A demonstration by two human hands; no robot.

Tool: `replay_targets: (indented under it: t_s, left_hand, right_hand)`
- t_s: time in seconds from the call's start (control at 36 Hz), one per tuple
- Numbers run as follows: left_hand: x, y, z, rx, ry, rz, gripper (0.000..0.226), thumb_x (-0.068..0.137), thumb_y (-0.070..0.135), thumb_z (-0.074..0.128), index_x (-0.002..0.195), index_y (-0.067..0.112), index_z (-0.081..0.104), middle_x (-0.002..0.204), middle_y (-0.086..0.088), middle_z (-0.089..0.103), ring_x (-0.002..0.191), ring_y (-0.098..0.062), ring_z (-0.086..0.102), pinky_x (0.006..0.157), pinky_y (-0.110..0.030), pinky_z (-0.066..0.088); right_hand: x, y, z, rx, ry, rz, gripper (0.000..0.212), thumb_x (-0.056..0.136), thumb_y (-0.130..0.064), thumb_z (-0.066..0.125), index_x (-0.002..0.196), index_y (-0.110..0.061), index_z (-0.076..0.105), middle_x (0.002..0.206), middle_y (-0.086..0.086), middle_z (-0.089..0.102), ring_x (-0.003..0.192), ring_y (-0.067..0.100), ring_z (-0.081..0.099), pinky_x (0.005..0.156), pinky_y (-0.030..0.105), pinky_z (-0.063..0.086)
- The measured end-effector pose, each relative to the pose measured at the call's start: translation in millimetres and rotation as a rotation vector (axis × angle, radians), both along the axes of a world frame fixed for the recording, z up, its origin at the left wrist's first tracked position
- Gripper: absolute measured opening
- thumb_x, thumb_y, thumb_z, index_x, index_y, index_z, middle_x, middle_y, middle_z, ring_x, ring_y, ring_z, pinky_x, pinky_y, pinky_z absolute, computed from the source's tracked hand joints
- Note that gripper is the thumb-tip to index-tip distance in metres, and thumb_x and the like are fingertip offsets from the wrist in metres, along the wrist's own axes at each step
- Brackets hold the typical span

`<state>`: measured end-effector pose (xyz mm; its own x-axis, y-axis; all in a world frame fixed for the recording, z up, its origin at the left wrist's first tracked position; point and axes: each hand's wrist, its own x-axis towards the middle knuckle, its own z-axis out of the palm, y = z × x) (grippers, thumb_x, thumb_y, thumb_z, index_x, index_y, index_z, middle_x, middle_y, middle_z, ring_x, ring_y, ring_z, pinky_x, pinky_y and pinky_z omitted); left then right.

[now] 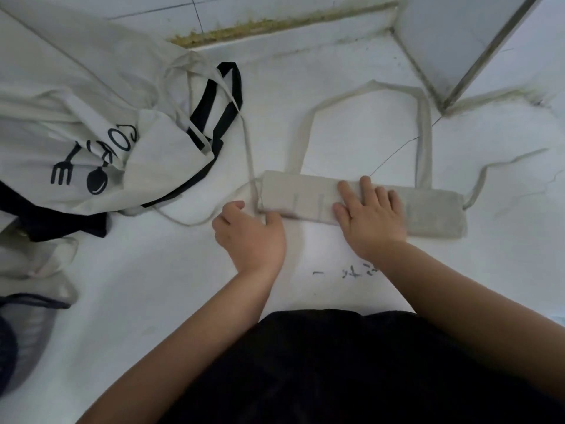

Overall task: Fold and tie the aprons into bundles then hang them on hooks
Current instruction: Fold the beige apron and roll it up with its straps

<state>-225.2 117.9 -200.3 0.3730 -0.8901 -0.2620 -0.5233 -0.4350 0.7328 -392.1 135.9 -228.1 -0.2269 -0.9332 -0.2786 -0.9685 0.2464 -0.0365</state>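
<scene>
On white tiled surface, folded apron (360,203) lying as long strip; right hand (371,212) pressing it flat, fingers spread. Left hand (250,234) curling at strip's left end — grip unclear. Risk: fold springing open, loose waist tie (249,142) snagging on apron pile (107,123).

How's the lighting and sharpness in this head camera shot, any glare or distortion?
Head view: soft, even, cool light, no glare; only faint shadows beneath the left hand and right hand; wide-angle stretch toward the corners; the folded apron shows its stitch lines, though the whole frame is slightly soft.
</scene>
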Motion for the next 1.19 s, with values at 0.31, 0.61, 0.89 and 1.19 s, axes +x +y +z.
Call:
replay_targets:
  t_s: [0.31,0.61,0.89,1.19]
  left_hand:
    - [-50.1,-8.1,8.2,0.189,0.718,0.558,0.034,0.079,0.019,0.072,0.107,0.004,0.058,0.097,-0.006,0.066,0.076,-0.017,0.06,0.062,-0.023,0.047]
    - [-62.4,-1.6,-31.1,-0.332,-0.217,-0.455,0.033,0.083,-0.001,0.065,0.116,0.0,0.064,0.115,-0.019,0.06,0.101,-0.035,0.059,0.081,-0.029,0.043]
    - [-73.7,-10.7,-29.0,-0.273,-1.027,-0.832,0.042,0.069,0.009,0.044,0.1,0.006,0.072,0.088,-0.008,0.061,0.071,-0.026,0.058,0.054,-0.027,0.042]
    - [-73.0,5.2,-22.8,0.033,-0.633,-0.785,0.093,0.077,0.073,-0.008,0.153,0.023,0.01,0.149,-0.001,0.015,0.132,-0.024,0.02,0.109,-0.039,0.02]
  right_hand:
    - [-22.4,-3.5,3.8,0.025,-0.124,0.139,0.058,0.096,-0.055,0.012,0.15,-0.032,0.013,0.158,0.006,0.007,0.142,0.027,0.012,0.117,0.04,0.0]
    - [-41.0,-4.6,6.8,-0.052,-0.354,0.182,0.058,0.096,-0.05,0.039,0.148,-0.027,0.028,0.158,0.008,0.011,0.145,0.02,0.01,0.111,0.028,-0.011]
    - [-64.8,-2.7,10.4,-0.102,-0.489,0.145,0.053,0.092,-0.041,0.054,0.14,-0.022,0.044,0.156,0.007,0.023,0.145,0.015,0.014,0.115,0.025,-0.005]
    - [-97.8,1.9,22.4,-0.221,-0.534,-0.841,0.093,0.08,-0.041,0.065,0.15,-0.017,0.007,0.157,0.013,0.001,0.138,0.033,0.024,0.114,0.045,0.02]
